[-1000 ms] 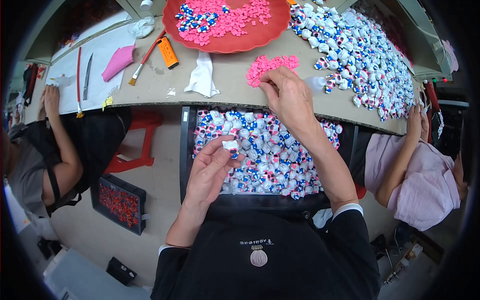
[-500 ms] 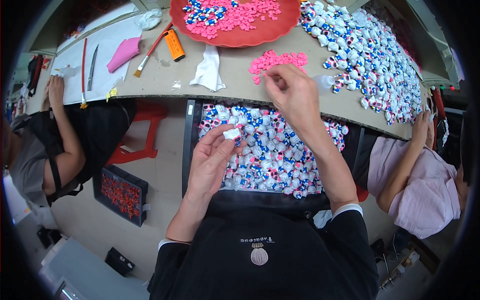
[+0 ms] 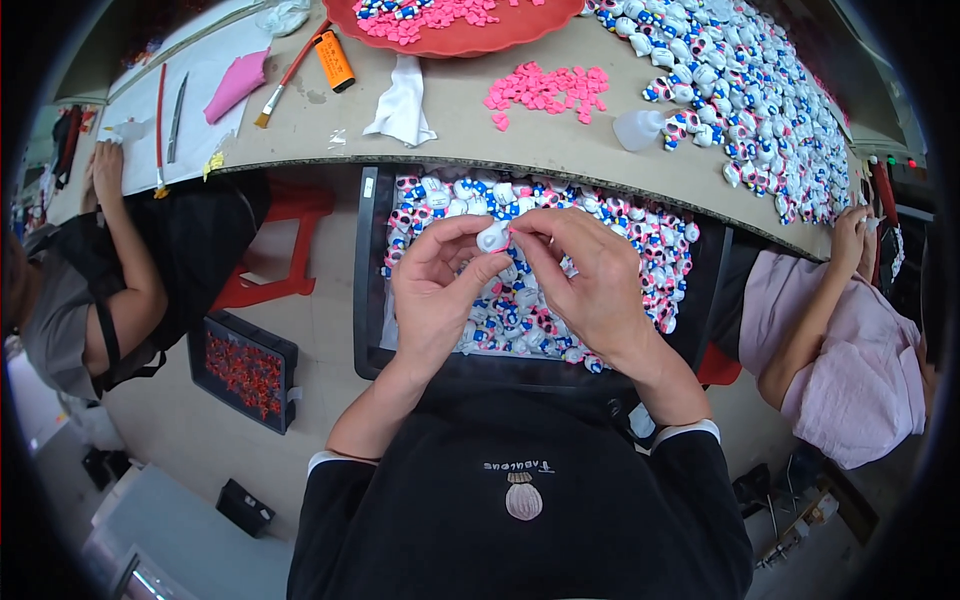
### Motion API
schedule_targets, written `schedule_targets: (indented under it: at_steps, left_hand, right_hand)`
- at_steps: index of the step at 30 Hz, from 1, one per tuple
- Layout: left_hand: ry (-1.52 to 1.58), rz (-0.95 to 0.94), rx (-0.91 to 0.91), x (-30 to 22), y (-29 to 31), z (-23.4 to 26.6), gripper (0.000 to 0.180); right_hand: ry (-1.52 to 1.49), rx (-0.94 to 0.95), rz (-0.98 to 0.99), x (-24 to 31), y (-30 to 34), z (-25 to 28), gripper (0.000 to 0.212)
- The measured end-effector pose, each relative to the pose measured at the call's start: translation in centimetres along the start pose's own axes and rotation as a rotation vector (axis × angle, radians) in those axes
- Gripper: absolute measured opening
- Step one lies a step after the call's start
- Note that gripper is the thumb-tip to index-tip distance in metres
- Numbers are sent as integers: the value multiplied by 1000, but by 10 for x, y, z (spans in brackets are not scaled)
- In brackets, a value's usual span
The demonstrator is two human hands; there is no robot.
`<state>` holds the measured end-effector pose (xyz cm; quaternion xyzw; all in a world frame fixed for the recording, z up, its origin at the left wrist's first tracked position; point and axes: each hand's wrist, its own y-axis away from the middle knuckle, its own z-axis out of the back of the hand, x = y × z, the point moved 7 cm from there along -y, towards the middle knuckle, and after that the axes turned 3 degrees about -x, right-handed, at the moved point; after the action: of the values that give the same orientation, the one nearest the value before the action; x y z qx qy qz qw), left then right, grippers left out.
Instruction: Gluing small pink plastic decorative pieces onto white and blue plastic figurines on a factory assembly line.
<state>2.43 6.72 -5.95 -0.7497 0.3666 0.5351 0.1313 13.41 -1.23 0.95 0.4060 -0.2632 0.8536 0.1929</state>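
Observation:
Over the tray, my left hand (image 3: 432, 290) pinches a small white figurine (image 3: 491, 238) between thumb and fingertips. The fingertips of my right hand (image 3: 597, 278) meet at its right side, holding a small pink piece (image 3: 509, 238) against it; the fingers cover most of that piece. Below both hands, a black tray (image 3: 371, 270) is filled with white, blue and pink figurines. Beyond them on the table lies a loose spread of pink pieces (image 3: 548, 92). A translucent squeeze bottle (image 3: 637, 131) stands to the right of those pieces.
A red scalloped plate (image 3: 470, 42) holds pink pieces and blue-white parts. Figurines (image 3: 765, 120) heap at the right. A white cloth (image 3: 402, 105), orange box (image 3: 335, 62) and brush (image 3: 285, 80) lie left. Co-workers' arms (image 3: 130, 240) show at both sides. A red stool (image 3: 285, 250) stands left.
My right hand has come back from the pink pieces on the table to the figurine. My left hand has raised and turned the figurine slightly. The whole view has shifted a little.

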Motion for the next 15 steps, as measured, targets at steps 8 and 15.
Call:
schedule_targets:
  at_steps: [8,15]
  left_hand:
    - [-264,-143,9,-6,6,-2,31]
    - [-107,11,82,2,5,-4,34]
  right_hand:
    - [-87,24,-151,-3,3,2,15]
    - [-187,113,-167,-21,4,0,10]
